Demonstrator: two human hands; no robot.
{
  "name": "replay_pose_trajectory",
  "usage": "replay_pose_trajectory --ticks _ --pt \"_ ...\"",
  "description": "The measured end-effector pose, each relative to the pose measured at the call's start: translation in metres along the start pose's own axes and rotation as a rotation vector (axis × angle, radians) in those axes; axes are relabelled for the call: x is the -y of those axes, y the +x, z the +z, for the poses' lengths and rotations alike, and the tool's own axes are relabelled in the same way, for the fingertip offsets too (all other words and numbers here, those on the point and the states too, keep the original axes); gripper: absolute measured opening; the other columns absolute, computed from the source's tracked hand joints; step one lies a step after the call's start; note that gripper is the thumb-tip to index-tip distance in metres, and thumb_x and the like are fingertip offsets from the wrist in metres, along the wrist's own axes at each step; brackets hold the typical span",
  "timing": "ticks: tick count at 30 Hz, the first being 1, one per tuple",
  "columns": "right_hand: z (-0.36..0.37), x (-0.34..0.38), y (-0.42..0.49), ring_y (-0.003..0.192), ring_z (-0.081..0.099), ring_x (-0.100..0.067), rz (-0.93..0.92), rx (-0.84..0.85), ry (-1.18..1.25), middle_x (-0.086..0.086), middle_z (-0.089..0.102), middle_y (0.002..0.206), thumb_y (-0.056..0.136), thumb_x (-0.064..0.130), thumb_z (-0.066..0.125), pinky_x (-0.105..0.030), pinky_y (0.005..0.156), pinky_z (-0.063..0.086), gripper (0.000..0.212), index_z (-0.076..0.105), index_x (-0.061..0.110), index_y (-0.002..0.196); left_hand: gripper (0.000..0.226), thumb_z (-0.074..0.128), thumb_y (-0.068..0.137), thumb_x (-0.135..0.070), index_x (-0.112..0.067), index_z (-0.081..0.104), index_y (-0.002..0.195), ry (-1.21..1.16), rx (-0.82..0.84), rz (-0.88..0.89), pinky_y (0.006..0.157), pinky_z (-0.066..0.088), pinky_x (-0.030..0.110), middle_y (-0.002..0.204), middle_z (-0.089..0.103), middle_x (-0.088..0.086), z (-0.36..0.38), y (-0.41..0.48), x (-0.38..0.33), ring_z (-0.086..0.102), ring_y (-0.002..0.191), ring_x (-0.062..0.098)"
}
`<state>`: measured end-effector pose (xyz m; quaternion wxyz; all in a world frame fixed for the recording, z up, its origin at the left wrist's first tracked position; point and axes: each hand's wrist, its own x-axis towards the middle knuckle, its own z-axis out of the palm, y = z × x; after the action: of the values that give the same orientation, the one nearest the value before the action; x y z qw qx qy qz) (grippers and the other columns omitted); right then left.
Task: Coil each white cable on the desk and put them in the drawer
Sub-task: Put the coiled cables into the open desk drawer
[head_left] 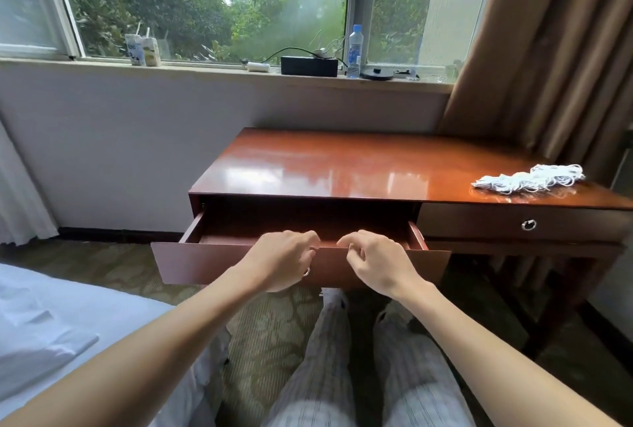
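Note:
A tangled heap of white cables (529, 179) lies on the right end of the glossy reddish desk (342, 166). The left drawer (205, 260) is pulled out, and its inside is dark and shows nothing. My left hand (282, 260) and my right hand (375, 262) hover side by side at the top edge of the drawer front. Their fingers are loosely curled, and I see nothing held in either. The left hand partly hides the drawer's ring pull (306, 272). Both hands are far from the cables.
A second drawer (529, 224) with a ring pull on the right is closed. A white bed (51, 324) lies at the left and a brown curtain (555, 50) at the right. On the windowsill stand a water bottle (355, 50), a black box (309, 66) and drink cartons (143, 50).

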<state>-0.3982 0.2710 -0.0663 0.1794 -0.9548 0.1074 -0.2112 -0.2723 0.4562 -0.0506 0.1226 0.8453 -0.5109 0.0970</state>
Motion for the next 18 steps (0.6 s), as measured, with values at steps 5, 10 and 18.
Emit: replay_pose_trajectory --ticks 5,10,18 --pt "-0.038 -0.022 0.004 0.093 0.059 -0.001 0.062 -0.025 -0.045 0.015 0.068 0.115 0.1 0.027 0.052 -0.02 0.09 0.049 0.025 0.068 0.032 0.119 0.029 0.037 0.105 -0.028 -0.028 0.061 0.122 0.049 -0.041 0.09 0.098 0.041 0.033 0.118 0.071 -0.009 -0.005 0.025 -0.02 0.064 0.103 0.011" --pt "-0.072 -0.047 0.009 0.096 0.053 -0.003 0.104 -0.024 -0.091 0.016 0.064 0.107 0.099 0.028 0.05 -0.035 0.091 0.05 0.027 0.068 0.032 0.12 0.03 0.038 0.103 -0.03 -0.029 0.059 0.124 0.074 -0.044 0.171 0.098 0.037 0.034 0.122 0.067 -0.012 -0.003 0.062 -0.04 0.057 0.115 0.01" --pt "-0.118 -0.117 0.024 0.109 0.057 -0.011 0.231 -0.03 -0.152 0.013 0.066 0.111 0.098 0.029 0.051 -0.031 0.091 0.045 0.028 0.068 0.033 0.119 0.024 0.047 0.101 -0.034 -0.029 0.059 0.121 0.043 0.002 0.284 0.1 0.038 0.036 0.119 0.065 -0.011 0.0 0.152 -0.083 0.056 0.117 0.014"
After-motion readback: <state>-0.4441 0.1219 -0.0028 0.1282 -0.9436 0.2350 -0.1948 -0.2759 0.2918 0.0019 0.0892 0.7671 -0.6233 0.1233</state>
